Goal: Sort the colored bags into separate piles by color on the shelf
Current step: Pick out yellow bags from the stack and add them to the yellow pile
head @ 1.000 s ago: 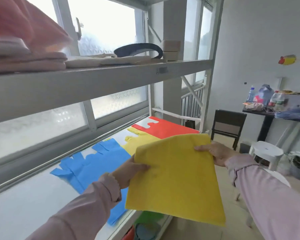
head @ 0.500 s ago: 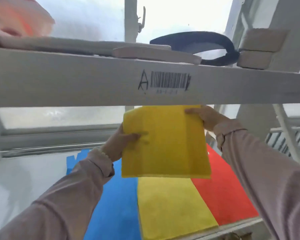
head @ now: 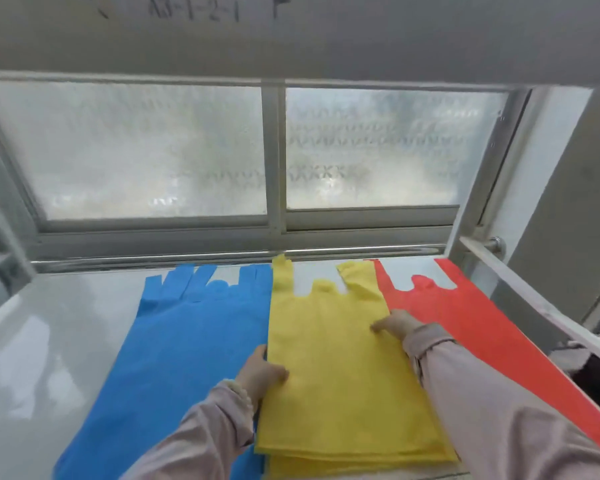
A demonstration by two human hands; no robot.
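Observation:
Three flat piles of bags lie side by side on the white shelf (head: 49,341): blue bags (head: 187,341) on the left, yellow bags (head: 336,375) in the middle, red bags (head: 465,317) on the right, handles toward the window. The top yellow bag lies flat on the yellow pile. My left hand (head: 262,372) grips its left edge, thumb on top. At the bag's right edge, beside the red pile, my right hand (head: 392,323) pinches it with the thumb on the fabric.
A frosted sliding window (head: 274,150) runs behind the shelf. The upper shelf beam (head: 291,36), marked with a code, hangs close overhead. A white frame rail (head: 534,299) borders the right side. Bare shelf surface extends left of the blue pile.
Both hands brought the yellow bag from the air in front of the shelf down onto the yellow pile. My view dropped below the upper shelf beam.

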